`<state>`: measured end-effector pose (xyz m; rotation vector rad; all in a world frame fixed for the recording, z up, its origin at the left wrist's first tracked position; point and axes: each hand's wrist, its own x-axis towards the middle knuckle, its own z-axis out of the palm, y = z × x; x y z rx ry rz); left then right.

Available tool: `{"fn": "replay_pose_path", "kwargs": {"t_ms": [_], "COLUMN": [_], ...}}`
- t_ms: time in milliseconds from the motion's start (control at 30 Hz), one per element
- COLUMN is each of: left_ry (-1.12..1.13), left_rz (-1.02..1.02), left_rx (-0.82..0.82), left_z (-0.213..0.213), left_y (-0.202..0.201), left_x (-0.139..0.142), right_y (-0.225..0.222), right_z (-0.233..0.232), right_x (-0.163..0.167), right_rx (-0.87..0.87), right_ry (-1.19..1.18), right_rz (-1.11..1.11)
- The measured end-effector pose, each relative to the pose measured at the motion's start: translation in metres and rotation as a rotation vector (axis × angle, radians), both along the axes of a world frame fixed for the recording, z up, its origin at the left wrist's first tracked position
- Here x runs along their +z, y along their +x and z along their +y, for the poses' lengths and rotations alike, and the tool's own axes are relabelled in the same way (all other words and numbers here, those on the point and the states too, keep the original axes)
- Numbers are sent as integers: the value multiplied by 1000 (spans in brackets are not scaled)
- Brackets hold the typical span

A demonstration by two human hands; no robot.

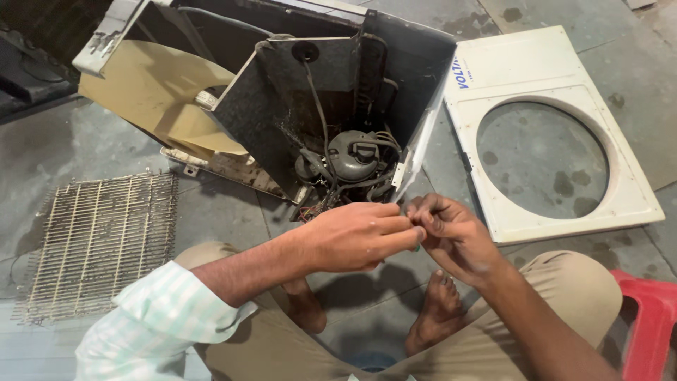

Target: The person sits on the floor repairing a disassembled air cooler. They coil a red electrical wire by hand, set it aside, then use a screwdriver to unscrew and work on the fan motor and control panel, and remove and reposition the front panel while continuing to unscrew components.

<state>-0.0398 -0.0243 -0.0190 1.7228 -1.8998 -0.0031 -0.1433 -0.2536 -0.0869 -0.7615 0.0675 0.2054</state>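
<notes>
In the lower middle of the frame the left hand [356, 236] and the right hand [451, 236] are meeting fingertip to fingertip, both nearly closed in a pinch around a small green-tipped piece [417, 247]. It is probably a wire end or connector, though the fingers are covering too much of it to be sure.

Just above the hands, in the centre of the frame, the dismantled air-conditioner casing [282, 106] is lying tilted and open, with its compressor [356, 155] and a tangle of wires [321, 201] hanging toward the hands.

The risks, as I judge them: the pinched piece is tiny and could be slipping out onto the concrete floor [564, 21]; the wires are lying close to the left wrist and could be snagging; the casing's sheet-metal edge [416, 152] is sitting just beside the knuckles and bare feet [441, 307] are resting below, so a cut or a dropped part is possible.
</notes>
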Motion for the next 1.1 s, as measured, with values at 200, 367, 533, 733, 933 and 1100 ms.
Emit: {"fn": "replay_pose_path", "kwargs": {"t_ms": [200,367,533,733,933,1100], "left_ry": [-294,-273,-259,-276,-279,-260], "left_rz": [-372,-314,-193,-25,-65,33], "left_rx": [110,202,297,318,273,234], "left_z": [5,3,-1,1,2,0], "left_y": [-1,-4,-2,0,3,-1], "left_x": [12,12,4,3,7,7], "right_y": [-3,-2,-9,-10,-6,-8], "right_z": [-8,-3,8,11,13,3], "right_x": [-5,-5,11,39,33,21], "right_rx": [29,-111,-333,-212,-237,-149], "right_ry": [12,-36,-793,-829,-996,-841], "right_rz": [93,-78,-166,-532,-549,-294]}}
